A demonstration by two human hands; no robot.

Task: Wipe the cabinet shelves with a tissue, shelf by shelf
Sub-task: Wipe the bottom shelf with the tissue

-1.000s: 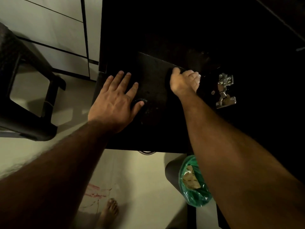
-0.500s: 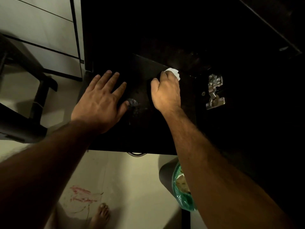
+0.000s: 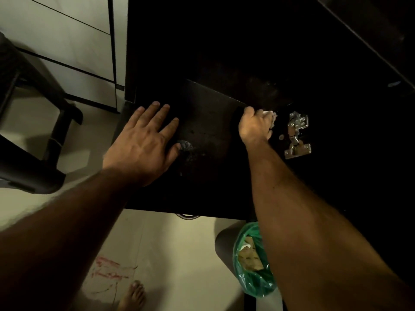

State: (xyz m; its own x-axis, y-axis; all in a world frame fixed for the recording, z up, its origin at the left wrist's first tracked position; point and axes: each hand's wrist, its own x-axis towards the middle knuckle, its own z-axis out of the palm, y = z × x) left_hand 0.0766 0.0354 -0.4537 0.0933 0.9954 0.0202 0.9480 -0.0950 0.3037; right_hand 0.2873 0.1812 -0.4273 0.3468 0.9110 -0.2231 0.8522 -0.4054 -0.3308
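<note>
A dark cabinet shelf point(image 3: 208, 135) juts out toward me in dim light. My left hand point(image 3: 143, 144) lies flat on its left part with fingers spread. Just past its thumb sits a small grey clump of dust point(image 3: 185, 146). My right hand point(image 3: 254, 127) grips a crumpled white tissue point(image 3: 270, 116) at the shelf's right back corner, with only a bit of tissue showing past the fingers. The cabinet interior behind is almost black.
A metal door hinge point(image 3: 297, 135) is fixed right of my right hand. Below the shelf stands a bin with a green bag point(image 3: 249, 277). A dark plastic stool point(image 3: 29, 135) stands at the left on the pale tiled floor; my bare foot point(image 3: 132, 296) shows below.
My right hand with the tissue has swept from the shelf's middle back to its right back corner. My left hand has stayed flat on the shelf.
</note>
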